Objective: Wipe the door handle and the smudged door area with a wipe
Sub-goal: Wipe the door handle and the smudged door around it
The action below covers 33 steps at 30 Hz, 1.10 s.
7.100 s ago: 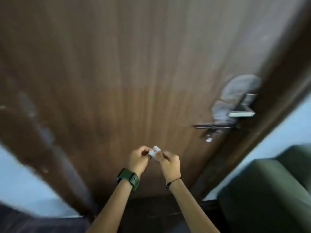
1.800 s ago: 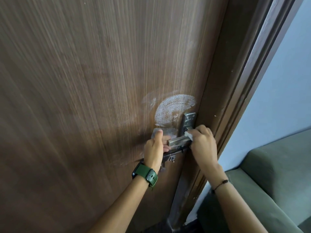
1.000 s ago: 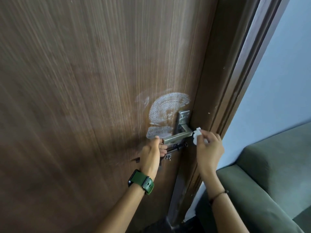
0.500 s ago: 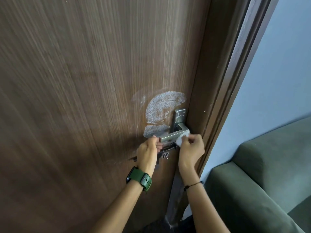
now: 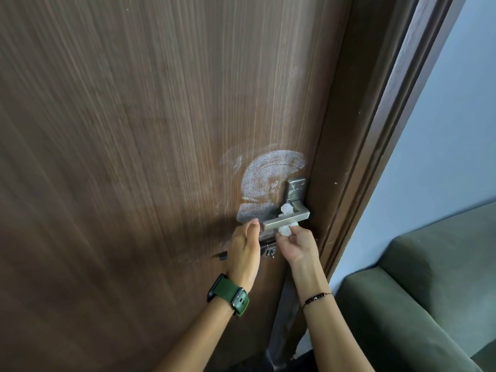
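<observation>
A square silver lever handle [image 5: 288, 219] juts from the brown wooden door [image 5: 150, 146]. A white powdery smudge [image 5: 264, 177] spreads on the door left of and above the handle's plate. My right hand [image 5: 294, 244] is just below the lever and pinches a crumpled white wipe [image 5: 285, 230], which wraps up behind the lever and shows again above it. My left hand [image 5: 245, 251], with a green watch on its wrist, is at the lever's free left end, thumb and fingertips close to it; whether they touch it is unclear.
A dark latch with a key [image 5: 269, 252] sits under the handle, partly behind my hands. The door frame [image 5: 375, 146] runs along the right, with a pale blue wall [image 5: 442, 146] beyond. A green sofa [image 5: 418, 304] fills the lower right.
My right hand came off the lever to the right with the wipe, then moved back under it; the wipe now wraps around the lever. My left hand stayed at the lever's end.
</observation>
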Available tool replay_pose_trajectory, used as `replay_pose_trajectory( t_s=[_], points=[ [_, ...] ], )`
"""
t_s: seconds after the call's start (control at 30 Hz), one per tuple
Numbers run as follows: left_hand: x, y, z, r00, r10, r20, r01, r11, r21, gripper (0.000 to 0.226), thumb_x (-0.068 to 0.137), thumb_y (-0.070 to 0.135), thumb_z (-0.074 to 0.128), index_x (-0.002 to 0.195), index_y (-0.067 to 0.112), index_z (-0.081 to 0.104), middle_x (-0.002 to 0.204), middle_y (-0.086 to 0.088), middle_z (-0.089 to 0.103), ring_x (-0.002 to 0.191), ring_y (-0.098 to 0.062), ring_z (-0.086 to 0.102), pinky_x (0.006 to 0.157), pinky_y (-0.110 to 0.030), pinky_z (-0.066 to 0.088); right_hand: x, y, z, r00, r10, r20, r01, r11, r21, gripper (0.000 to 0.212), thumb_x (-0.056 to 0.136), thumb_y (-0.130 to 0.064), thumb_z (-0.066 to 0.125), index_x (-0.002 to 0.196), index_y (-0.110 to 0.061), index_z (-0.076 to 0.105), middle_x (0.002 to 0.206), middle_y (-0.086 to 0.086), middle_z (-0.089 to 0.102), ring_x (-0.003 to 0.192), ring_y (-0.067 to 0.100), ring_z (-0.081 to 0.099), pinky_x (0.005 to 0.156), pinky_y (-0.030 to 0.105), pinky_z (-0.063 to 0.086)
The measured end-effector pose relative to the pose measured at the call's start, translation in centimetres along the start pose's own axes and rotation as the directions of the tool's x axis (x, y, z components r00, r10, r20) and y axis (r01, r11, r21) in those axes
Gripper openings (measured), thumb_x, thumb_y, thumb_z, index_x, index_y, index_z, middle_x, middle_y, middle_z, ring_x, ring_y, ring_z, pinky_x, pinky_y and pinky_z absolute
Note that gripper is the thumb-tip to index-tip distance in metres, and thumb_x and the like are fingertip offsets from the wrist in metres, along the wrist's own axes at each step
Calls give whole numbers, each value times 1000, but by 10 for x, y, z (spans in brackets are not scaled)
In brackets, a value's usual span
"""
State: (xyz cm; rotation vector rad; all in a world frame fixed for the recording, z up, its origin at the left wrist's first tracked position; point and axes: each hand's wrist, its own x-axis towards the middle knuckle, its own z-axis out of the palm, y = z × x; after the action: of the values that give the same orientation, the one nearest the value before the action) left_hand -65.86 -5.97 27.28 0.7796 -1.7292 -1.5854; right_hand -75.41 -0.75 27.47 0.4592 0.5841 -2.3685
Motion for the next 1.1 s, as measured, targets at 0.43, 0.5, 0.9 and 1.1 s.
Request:
replay_pose_trajectory(
  t_s=[0.43, 0.5, 0.9, 1.1],
  points=[
    [9, 15, -5, 980, 143, -135, -142, 990, 14, 26, 89, 14, 42, 84, 24, 66, 92, 1, 66, 87, -9, 60, 78, -26, 45, -8, 44, -8, 947, 123, 298, -130, 992, 4, 36, 90, 13, 23, 94, -4, 55, 75, 17, 65, 62, 25, 68, 58, 32, 60],
    [9, 16, -5, 978, 180, -102, -173, 982, 72, 25, 90, 14, 41, 88, 20, 66, 94, 0, 66, 87, -7, 58, 79, -24, 43, -3, 27, -9, 961, 48, 274, -53, 999, 13, 38, 90, 13, 24, 94, -5, 57, 71, 13, 68, 62, 20, 68, 58, 26, 59],
    [7, 22, -2, 979, 200, -31, -194, 971, 141, 25, 86, 7, 43, 86, 16, 67, 91, -3, 69, 84, -12, 62, 73, -26, 49, -5, 41, -15, 924, 96, 370, -60, 992, -109, 35, 81, 17, 31, 95, -1, 58, 74, 14, 66, 64, 20, 67, 59, 26, 58],
    [7, 16, -4, 982, 187, 14, -183, 943, 277, 19, 84, 8, 50, 97, 11, 64, 79, -10, 69, 71, -18, 64, 70, -31, 51, -4, 13, -19, 901, 181, 395, 62, 847, -528, 27, 87, 11, 34, 94, 6, 59, 59, 10, 61, 47, 13, 52, 43, 20, 43]
  ],
)
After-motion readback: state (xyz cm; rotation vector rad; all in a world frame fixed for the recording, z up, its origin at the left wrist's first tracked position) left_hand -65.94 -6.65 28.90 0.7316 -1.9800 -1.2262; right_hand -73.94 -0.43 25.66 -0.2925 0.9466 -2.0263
